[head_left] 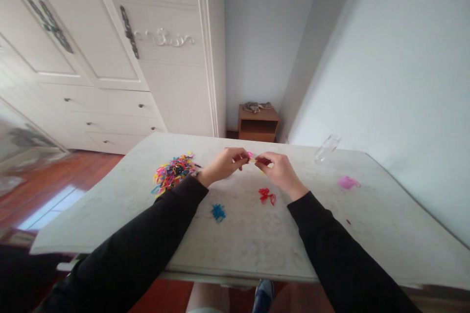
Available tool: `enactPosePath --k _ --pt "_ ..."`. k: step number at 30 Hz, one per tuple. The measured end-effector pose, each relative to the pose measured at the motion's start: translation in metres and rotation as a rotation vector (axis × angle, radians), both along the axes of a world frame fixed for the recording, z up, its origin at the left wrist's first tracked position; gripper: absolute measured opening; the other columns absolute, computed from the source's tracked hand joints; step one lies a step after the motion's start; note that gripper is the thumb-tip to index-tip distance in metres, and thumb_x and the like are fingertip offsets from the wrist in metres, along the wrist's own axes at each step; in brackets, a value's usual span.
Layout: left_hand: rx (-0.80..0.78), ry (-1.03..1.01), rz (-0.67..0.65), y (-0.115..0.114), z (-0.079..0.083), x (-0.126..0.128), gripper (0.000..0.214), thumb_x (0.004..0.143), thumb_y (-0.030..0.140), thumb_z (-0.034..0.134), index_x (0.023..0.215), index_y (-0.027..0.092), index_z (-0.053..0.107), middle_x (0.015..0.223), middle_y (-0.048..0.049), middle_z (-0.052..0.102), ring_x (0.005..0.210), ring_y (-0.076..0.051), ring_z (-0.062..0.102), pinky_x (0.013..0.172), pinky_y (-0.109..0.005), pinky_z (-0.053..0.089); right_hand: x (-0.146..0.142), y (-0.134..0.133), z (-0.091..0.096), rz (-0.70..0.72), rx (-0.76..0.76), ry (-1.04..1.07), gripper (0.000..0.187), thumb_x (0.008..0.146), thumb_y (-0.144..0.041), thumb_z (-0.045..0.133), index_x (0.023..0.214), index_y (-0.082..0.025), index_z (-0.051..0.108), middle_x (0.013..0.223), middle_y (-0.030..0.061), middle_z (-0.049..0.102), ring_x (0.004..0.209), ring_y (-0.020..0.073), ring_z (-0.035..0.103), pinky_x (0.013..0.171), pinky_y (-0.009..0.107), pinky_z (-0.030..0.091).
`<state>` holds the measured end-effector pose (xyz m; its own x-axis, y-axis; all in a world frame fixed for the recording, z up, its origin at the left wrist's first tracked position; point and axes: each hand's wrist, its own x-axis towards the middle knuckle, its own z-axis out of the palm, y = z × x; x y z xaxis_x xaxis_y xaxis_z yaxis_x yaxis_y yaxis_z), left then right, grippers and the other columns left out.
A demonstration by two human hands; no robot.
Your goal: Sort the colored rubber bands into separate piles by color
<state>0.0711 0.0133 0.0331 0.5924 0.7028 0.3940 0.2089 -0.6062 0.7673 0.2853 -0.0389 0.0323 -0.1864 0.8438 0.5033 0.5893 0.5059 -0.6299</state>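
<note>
Between the fingertips of both hands, a small yellow elastic band (pixel 252 160) is pulled taut above the table. My left hand (pixel 224 164) pinches one end of it, my right hand (pixel 279 170) the other. A bit of pink shows just behind the band; whether it is held or lies on the table I cannot tell. Nearer to me lie a clump of red elastic bands (pixel 266 196) and a clump of blue elastic bands (pixel 218 212). Left of my left wrist is a large mixed-colour heap of elastic bands (pixel 172 172), partly covered by my sleeve.
A clear glass or plastic container (pixel 326 149) lies tilted at the table's back right. In front of it sits a pink clump (pixel 348 182). The pale table (pixel 257 249) faces a white wardrobe (pixel 176 83) and a small wooden cabinet (pixel 259 122) with cloth on top.
</note>
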Motion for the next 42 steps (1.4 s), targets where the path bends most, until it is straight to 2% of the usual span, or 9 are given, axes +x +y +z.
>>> enactPosePath --k 8,16,21,28,42 --pt "0.052 -0.002 0.010 -0.006 -0.004 0.001 0.013 0.094 0.022 0.060 0.091 0.014 0.069 0.072 -0.0011 0.067 0.059 -0.010 0.065 0.059 -0.018 0.048 -0.007 -0.006 0.005 0.005 0.019 -0.011 0.008 0.090 -0.025 0.073 0.093 -0.019 0.078 0.087 0.0061 0.079 0.077 0.0197 0.073 0.072 0.030 0.054" --pt "0.042 -0.009 0.026 -0.012 0.001 0.002 0.011 0.092 0.020 0.059 0.089 0.014 0.067 0.073 -0.0004 0.067 0.058 -0.009 0.064 0.057 -0.017 0.046 -0.009 -0.008 0.005 0.025 -0.013 0.031 0.008 0.091 -0.023 0.070 0.091 -0.019 0.077 0.088 0.0059 0.079 0.079 0.0203 0.073 0.075 0.031 0.054" --pt "0.054 0.036 0.053 -0.012 0.001 0.000 0.011 0.093 0.019 0.057 0.089 0.015 0.066 0.072 0.0001 0.066 0.058 -0.009 0.063 0.059 -0.019 0.046 -0.009 -0.007 0.003 0.033 -0.037 0.018 0.011 0.094 -0.022 0.066 0.087 -0.019 0.074 0.079 0.0035 0.076 0.072 0.0184 0.070 0.073 0.029 0.050" --pt "0.061 0.077 0.071 -0.010 0.000 -0.001 0.011 0.092 0.020 0.057 0.089 0.015 0.066 0.072 0.0004 0.066 0.059 -0.010 0.063 0.059 -0.020 0.045 -0.010 -0.007 0.002 0.034 -0.042 -0.021 0.018 0.099 -0.025 0.059 0.084 -0.019 0.068 0.076 0.0023 0.071 0.072 0.0165 0.066 0.071 0.028 0.046" --pt "0.044 0.057 0.020 -0.007 0.002 -0.007 0.009 0.088 0.017 0.055 0.086 0.016 0.063 0.072 0.0004 0.064 0.059 -0.010 0.063 0.058 -0.019 0.046 -0.012 -0.009 0.005 0.004 -0.049 -0.063 0.021 0.098 -0.024 0.056 0.078 -0.020 0.062 0.072 0.0014 0.067 0.069 0.0163 0.062 0.069 0.028 0.044"
